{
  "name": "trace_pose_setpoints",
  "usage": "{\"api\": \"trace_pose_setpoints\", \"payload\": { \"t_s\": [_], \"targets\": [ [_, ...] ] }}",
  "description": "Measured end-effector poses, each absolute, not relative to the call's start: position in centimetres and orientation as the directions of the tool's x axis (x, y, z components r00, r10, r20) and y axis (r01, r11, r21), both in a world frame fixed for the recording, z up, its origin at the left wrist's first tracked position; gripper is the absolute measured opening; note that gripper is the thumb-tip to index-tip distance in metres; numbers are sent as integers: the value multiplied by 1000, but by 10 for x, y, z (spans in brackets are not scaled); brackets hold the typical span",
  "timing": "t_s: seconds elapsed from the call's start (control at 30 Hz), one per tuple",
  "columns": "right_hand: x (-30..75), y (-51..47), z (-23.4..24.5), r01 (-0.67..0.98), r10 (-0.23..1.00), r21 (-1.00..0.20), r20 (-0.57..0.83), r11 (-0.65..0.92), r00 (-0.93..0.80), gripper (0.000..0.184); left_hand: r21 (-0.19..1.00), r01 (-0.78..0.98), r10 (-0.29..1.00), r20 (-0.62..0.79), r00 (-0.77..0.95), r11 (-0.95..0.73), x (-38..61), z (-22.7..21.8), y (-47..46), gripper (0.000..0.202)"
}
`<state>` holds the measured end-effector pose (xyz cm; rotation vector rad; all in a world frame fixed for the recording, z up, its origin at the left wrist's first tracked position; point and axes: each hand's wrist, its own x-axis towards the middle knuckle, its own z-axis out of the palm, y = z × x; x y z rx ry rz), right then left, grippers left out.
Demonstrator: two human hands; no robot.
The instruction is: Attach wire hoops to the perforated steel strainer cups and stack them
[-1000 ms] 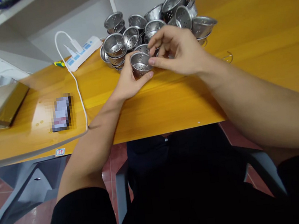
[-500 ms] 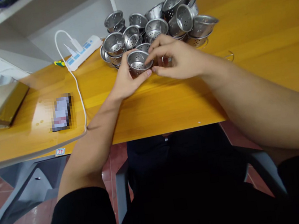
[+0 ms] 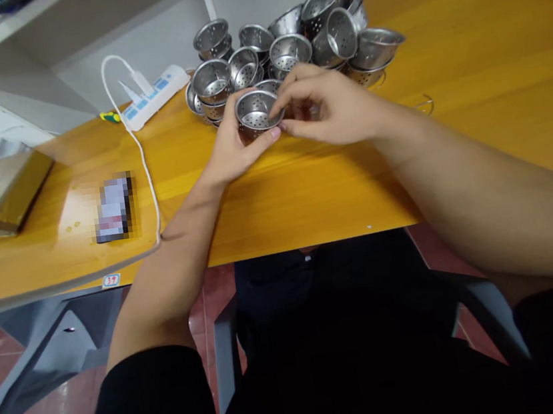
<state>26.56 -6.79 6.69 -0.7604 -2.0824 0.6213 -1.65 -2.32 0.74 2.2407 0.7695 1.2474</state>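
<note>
A small round strainer cup of shiny perforated metal is tilted toward me over the near edge of a pile of similar cups. My left hand wraps its left side, the thumb lying along the lower front. At the right rim, my right hand pinches the cup, one fingertip inside the wall and the thumb outside. Its other fingers are curled and partly hidden. Just behind, several perforated metal cups are heaped and stacked, some lying on their sides.
On the yellow wooden table, a white power strip with a cable lies left of the pile. A blurred-out phone, a cardboard box and a yellow-green handle are farther left. A thin curved wire lies right.
The held cup has tipped slightly and risen a little. My right fingers have curled in a bit at its rim. The pile is unchanged.
</note>
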Motion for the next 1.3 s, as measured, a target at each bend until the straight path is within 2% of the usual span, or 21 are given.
{"api": "trace_pose_setpoints", "payload": {
  "t_s": [0.17,0.3,0.43,0.53,0.63,0.83,0.9,1.0,1.07,1.3],
  "targets": [
    [269,-65,73,331,718,-642,562,691,-411,38,681,221,701,587,405,-698,-16,9,-18,84],
    [278,-56,74,483,675,-522,704,703,-220,10,715,188,724,586,364,-673,-17,10,-11,82],
    [286,-39,69,594,620,-472,783,652,-59,20,720,167,721,591,362,-674,-22,12,-10,70],
    [286,-26,62,623,621,-492,783,608,12,18,733,121,707,578,407,-669,-23,14,-14,64],
    [284,-16,57,628,667,-556,741,545,78,19,738,70,685,580,442,-671,-21,18,-20,70],
    [285,-3,49,617,729,-610,679,497,85,24,765,115,713,519,471,-633,-18,25,-31,67],
    [284,1,46,609,730,-611,679,506,75,19,768,98,704,517,488,-632,-18,26,-33,67],
    [283,4,44,571,736,-620,676,538,40,3,770,62,686,524,506,-634,-18,27,-35,67],
    [282,3,44,545,746,-627,666,557,5,14,774,52,683,523,510,-631,-17,27,-35,69],
    [285,-6,50,602,726,-558,686,571,-52,30,798,112,728,471,498,-593,-17,28,-35,67]
  ]
}}
